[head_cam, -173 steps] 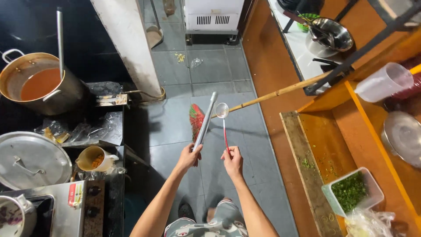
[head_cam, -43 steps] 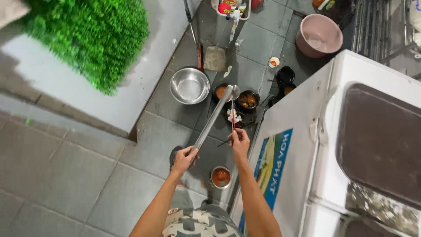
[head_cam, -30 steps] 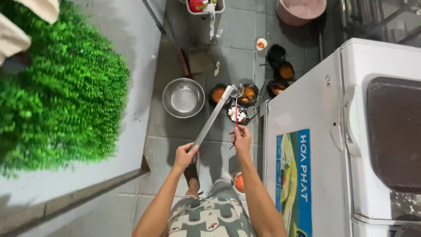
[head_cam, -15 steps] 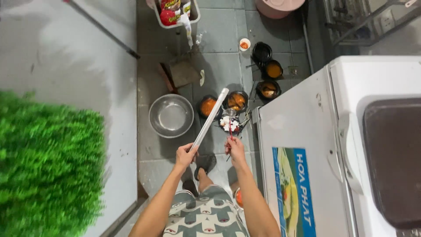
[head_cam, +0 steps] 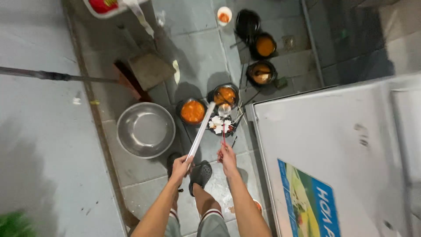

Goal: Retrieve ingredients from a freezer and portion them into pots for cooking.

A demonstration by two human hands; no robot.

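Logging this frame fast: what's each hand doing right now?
Left hand: closed on long metal tongs.
Right hand: closed on a red-handled ladle.

A back-of-house cooking area of a small food stall or eatery, set out on a grey tiled floor (head_cam: 197, 26). Dark pots of orange broth (head_cam: 193, 112) stand on the floor at twelve o'clock, a large steel basin (head_cam: 145, 130) at eleven, and a white chest freezer (head_cam: 333, 145) fills the side at three o'clock.
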